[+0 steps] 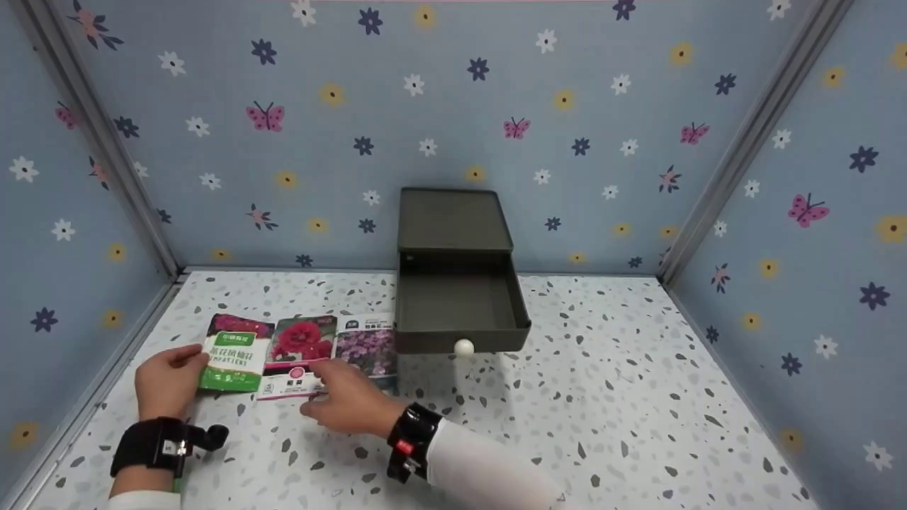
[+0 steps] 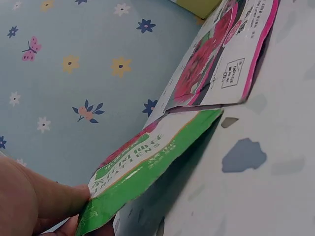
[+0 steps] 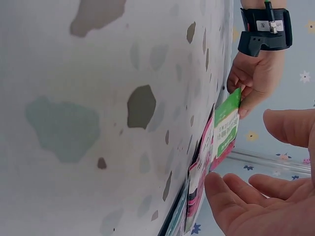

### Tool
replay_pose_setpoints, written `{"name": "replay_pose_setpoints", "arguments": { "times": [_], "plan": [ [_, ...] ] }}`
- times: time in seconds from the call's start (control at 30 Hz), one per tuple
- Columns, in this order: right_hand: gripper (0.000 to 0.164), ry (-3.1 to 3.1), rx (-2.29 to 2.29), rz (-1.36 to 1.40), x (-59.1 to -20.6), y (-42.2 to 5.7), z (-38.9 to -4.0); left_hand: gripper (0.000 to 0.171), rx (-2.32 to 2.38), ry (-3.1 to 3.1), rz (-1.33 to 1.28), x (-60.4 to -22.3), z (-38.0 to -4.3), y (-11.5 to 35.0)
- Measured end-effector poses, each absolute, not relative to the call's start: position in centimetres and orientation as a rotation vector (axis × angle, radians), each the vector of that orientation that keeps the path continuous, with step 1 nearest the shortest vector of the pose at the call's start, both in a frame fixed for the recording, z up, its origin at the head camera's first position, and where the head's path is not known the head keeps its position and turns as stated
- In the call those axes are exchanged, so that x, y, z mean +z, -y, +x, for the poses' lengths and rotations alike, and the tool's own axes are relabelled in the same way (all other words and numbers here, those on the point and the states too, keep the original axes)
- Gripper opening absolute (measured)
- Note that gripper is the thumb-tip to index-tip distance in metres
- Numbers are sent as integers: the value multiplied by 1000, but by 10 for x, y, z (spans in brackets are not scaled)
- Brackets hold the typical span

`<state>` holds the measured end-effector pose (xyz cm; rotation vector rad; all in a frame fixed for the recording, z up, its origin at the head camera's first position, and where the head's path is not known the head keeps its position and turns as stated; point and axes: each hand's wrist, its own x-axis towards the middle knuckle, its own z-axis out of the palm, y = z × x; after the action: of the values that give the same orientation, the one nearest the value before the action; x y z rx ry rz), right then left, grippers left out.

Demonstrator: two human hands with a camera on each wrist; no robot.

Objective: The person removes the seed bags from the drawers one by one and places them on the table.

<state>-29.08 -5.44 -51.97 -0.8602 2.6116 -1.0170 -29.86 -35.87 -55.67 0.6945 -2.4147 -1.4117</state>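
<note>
At the left of the table, three seed packets lie side by side in the head view. My left hand (image 1: 168,379) pinches the left edge of the green-and-white impatiens seed packet (image 1: 234,354); in the left wrist view that packet's (image 2: 147,152) held side is tilted up off the table. My right hand (image 1: 354,400) is over the lower right part of the middle seed packet, the one with a red flower (image 1: 301,340). Its thumb and fingers (image 3: 226,196) are apart with nothing between them. The purple-flower seed packet (image 1: 365,347) lies to the right, partly behind my right hand.
A dark olive box (image 1: 453,219) stands against the back wall, its drawer (image 1: 460,297) pulled out toward me with a white round knob (image 1: 464,348). The purple-flower packet reaches up to the drawer's left side. Flower-patterned walls (image 1: 453,106) enclose the speckled table (image 1: 602,397).
</note>
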Motion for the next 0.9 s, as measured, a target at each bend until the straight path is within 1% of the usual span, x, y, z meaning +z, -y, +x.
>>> {"name": "replay_pose_setpoints", "arguments": {
  "times": [0.2,0.43,0.63,0.9],
  "plan": [
    [67,-2607,-1009,-876,-519,53,-289,46,-1380,2426,698,-561,-299,362],
    [69,-2602,-1042,-841,-518,47,-287,56,-1339,2480,716,-557,-300,363],
    [71,-2606,-1067,-797,-514,37,-284,60,-1281,2552,731,-552,-299,361],
    [65,-2643,-1087,-917,-512,14,-280,61,-1234,2613,703,-548,-297,356]
  ]
}}
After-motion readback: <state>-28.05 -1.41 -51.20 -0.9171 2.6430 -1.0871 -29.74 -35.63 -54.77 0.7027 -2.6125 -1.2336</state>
